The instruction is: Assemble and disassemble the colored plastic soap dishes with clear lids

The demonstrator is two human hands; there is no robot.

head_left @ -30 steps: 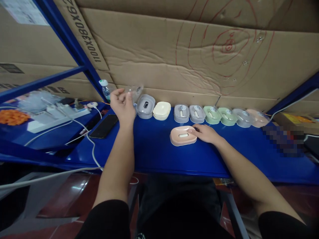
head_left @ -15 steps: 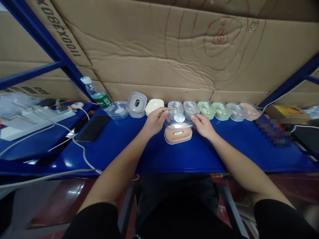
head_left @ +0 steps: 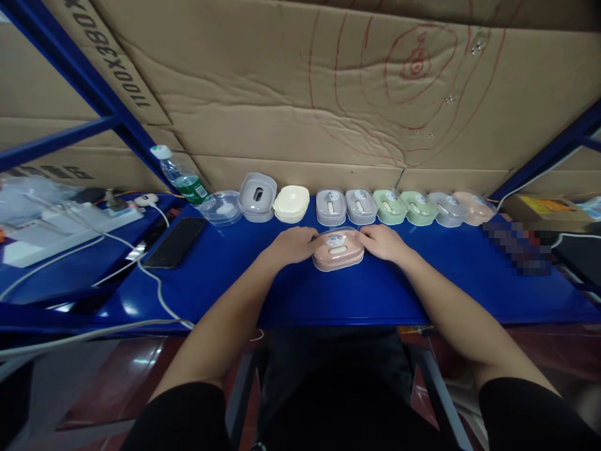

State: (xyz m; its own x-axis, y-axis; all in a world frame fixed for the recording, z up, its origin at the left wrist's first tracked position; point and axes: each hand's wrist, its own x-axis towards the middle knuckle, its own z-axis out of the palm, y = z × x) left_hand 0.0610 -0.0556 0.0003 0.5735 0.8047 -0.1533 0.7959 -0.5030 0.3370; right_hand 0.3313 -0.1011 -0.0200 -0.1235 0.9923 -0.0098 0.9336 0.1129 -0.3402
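Head view: your hands flank a pink case under a clear cover.
Your left hand at 9 o'clock and right hand at 3 have their fingers together on the cover's ends. The case rests on the blue table, just off centre toward 4 o'clock, covered cases beyond it at 12 to 2. Whether the rim sits flush can't be told; even pressure at both ends should seat it squarely without tilting.
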